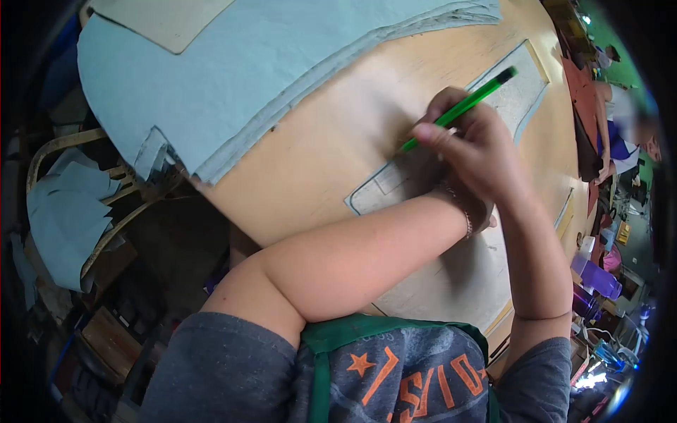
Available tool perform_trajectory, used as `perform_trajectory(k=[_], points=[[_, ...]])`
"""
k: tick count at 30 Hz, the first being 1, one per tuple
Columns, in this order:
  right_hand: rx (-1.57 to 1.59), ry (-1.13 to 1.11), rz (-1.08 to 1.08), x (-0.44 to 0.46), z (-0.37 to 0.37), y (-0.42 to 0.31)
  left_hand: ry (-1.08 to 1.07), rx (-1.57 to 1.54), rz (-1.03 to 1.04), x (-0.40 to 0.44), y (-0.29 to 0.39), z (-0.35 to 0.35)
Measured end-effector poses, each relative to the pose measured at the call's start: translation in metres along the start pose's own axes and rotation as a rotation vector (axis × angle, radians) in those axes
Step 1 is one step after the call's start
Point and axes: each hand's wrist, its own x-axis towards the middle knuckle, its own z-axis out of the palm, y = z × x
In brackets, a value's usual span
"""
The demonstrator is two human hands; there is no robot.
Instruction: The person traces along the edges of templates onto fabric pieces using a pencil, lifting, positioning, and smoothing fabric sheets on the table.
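Note:
My right hand (474,137) is closed around a green pencil (462,109). The pencil slants, its dark end up and its lower end close to the blue-edged border of a pale flat pattern piece (530,77). Crossing beneath my right wrist, my left hand (481,206), with a thin bracelet at its wrist, rests over the pale pieces. Its fingers are mostly hidden by my right hand and forearm. A larger pale flat piece (437,296) lies under my left forearm, close to my body.
A thick stack of light blue sheets (211,77) covers the wooden table's (282,183) far left, with a grey card (169,21) on top. Cut blue scraps (70,204) lie on a chair at left. Another person (620,134) is at the right, near a purple container (596,275).

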Motion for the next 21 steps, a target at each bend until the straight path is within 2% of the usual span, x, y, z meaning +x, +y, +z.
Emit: perform_trajectory(k=[1,3,4,7,9,12,16,19,20,21], points=[[0.061,0.035,0.016,0.004,-0.014,0.012,-0.156,0.046,0.129,-0.005,-0.001,-0.012],[0.023,0.175,-0.041,0.016,-0.042,0.033,-0.298,0.088,0.056,-0.007,0.007,-0.049],[0.062,0.208,-0.03,0.022,-0.058,0.04,0.035,0.022,0.149,-0.012,-0.001,-0.018],[0.077,0.361,0.014,0.042,-0.107,0.062,-0.063,-0.012,0.129,-0.013,0.0,-0.03],[0.158,0.457,0.049,0.055,-0.135,0.072,0.0,-0.027,0.14,-0.013,-0.001,-0.023],[0.094,0.468,0.131,0.079,-0.191,0.101,-0.014,-0.024,0.131,-0.012,-0.001,-0.022],[0.14,0.659,0.043,0.111,-0.244,0.141,-0.051,-0.016,0.125,-0.01,0.0,-0.024],[-0.142,0.869,-0.193,0.136,-0.269,0.183,-0.066,-0.008,0.122,-0.009,0.002,-0.025],[-0.305,1.027,-0.183,0.124,-0.246,0.166,-0.071,-0.009,0.121,-0.009,0.002,-0.025],[-0.385,1.103,-0.312,0.117,-0.236,0.166,-0.076,-0.01,0.123,-0.008,0.002,-0.025]])
